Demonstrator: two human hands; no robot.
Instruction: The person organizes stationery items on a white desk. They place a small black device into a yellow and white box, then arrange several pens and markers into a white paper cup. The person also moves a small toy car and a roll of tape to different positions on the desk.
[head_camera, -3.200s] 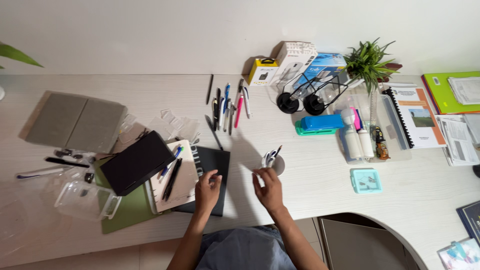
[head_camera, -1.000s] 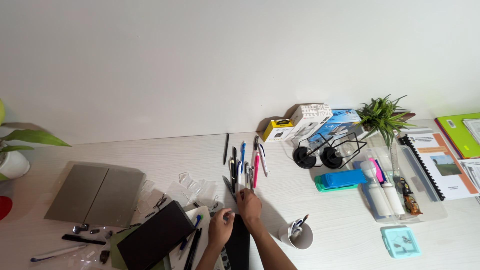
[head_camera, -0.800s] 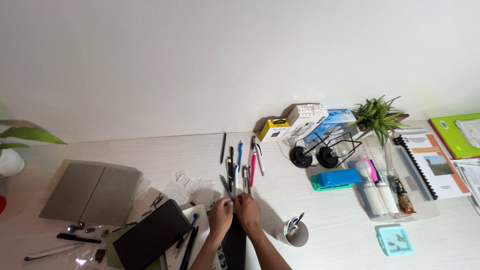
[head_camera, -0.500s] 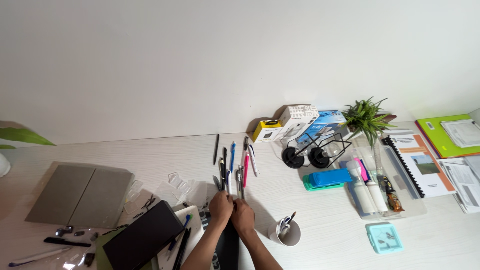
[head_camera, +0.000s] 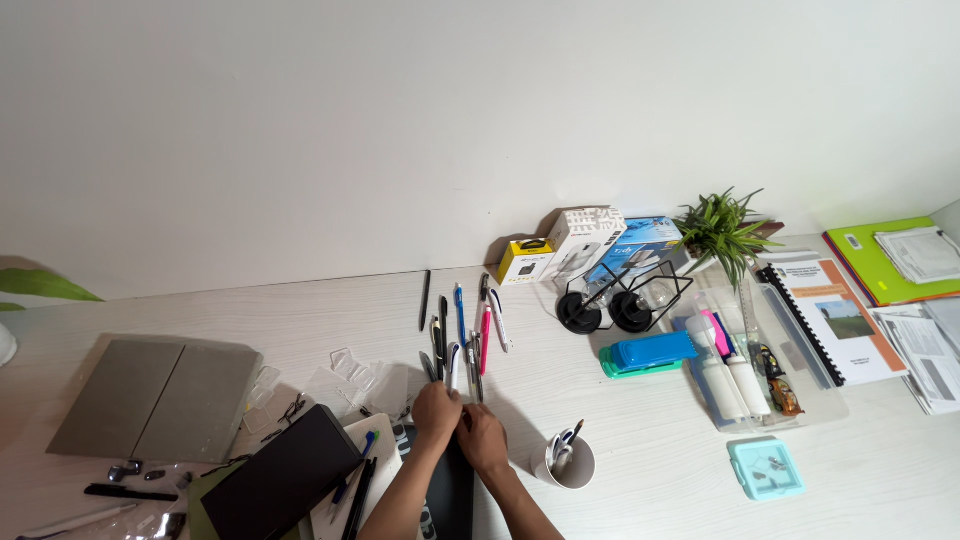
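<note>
My left hand and my right hand are pressed side by side at the near end of a row of pens lying on the white desk. The pens are black, blue, pink, white and grey. My left fingers curl over the near tips of the pens, and my right fingers meet them. The backs of the hands hide what the fingers hold. A black notebook lies under my forearms. A white cup with pens stands just right of my right hand.
A black box, a grey folder and clear plastic bits lie to the left. A blue stapler, a black wire holder, a clear tray of bottles, a teal box, a plant and booklets are at right.
My hands left the notebook and cup, reached forward to the pens and came together at their near ends. The view has tilted up toward the wall.
</note>
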